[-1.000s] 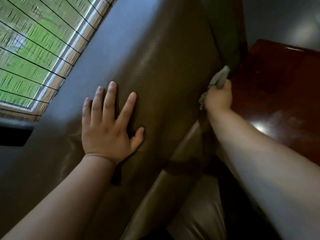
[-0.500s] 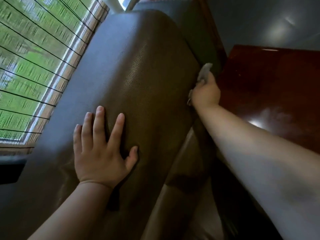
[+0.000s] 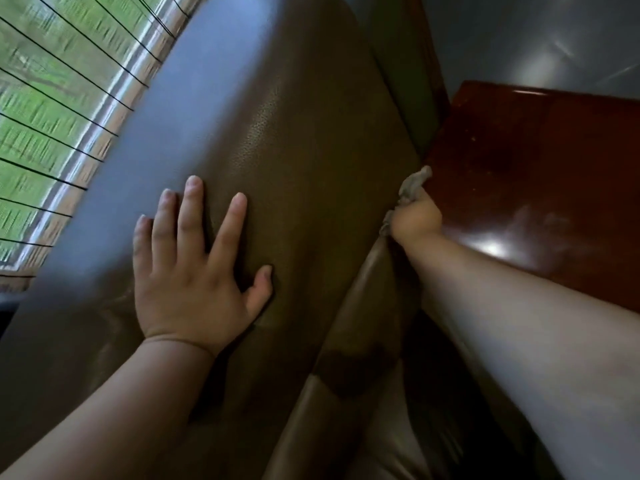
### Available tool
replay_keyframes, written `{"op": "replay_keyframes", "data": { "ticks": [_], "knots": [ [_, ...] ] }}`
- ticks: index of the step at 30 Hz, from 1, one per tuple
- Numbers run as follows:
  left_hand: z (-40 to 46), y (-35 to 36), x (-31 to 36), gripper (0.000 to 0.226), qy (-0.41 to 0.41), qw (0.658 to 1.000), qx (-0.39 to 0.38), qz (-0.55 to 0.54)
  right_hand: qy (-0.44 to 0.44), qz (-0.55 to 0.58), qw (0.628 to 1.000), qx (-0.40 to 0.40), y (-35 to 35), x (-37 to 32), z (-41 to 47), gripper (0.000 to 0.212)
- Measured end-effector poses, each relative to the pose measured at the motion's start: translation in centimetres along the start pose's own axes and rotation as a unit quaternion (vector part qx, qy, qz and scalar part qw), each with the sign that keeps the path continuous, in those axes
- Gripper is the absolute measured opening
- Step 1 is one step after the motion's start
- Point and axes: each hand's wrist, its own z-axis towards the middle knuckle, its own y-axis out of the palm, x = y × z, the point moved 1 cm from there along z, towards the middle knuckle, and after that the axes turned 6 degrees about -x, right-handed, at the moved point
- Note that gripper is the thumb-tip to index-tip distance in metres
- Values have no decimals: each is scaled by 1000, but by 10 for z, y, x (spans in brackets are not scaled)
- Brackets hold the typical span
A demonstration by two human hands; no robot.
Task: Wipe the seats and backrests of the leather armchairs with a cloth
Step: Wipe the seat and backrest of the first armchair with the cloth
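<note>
The brown leather armchair backrest (image 3: 304, 140) fills the middle of the head view, slanting up to the right. My left hand (image 3: 194, 271) lies flat on its front, fingers spread and straight. My right hand (image 3: 417, 221) grips a crumpled grey cloth (image 3: 412, 185) at the backrest's right edge, where it meets the armrest (image 3: 353, 317). Only the top and a lower corner of the cloth stick out of the fist. A piece of the seat cushion (image 3: 391, 441) shows at the bottom.
A glossy dark red wooden table (image 3: 540, 174) stands right beside the chair, just past my right hand. A window with thin dark lines across it and greenery outside (image 3: 59, 109) is behind the backrest at left. Grey floor (image 3: 540, 39) lies beyond the table.
My right hand with the cloth has slid down the backrest's right edge. My left hand stays flat on the leather, lower in the picture as the view shifted.
</note>
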Motion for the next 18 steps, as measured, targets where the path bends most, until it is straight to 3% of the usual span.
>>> {"op": "replay_keyframes", "data": {
  "ticks": [2, 7, 9, 12, 14, 18],
  "knots": [
    [2, 0, -1, 87, 2, 1000, -6, 2, 13, -57, 998, -23, 7, -10, -22, 40],
    [0, 1, -2, 87, 1, 1000, 9, 7, -98, -113, 981, -121, 4, 12, -69, 19],
    [-2, 3, 0, 86, -4, 1000, 20, 9, -95, -116, 986, -78, -11, 10, -31, 28],
    [-1, 6, 2, 84, -14, 999, 44, 18, -22, -100, 994, -43, -21, -1, 15, 37],
    [-1, 9, 1, 86, -14, 999, 38, 18, -18, -99, 993, -66, -13, 4, 7, 37],
    [-1, 9, -2, 88, -18, 999, 25, 10, -111, -93, 974, -174, -12, 48, -60, 39]
  ]
}}
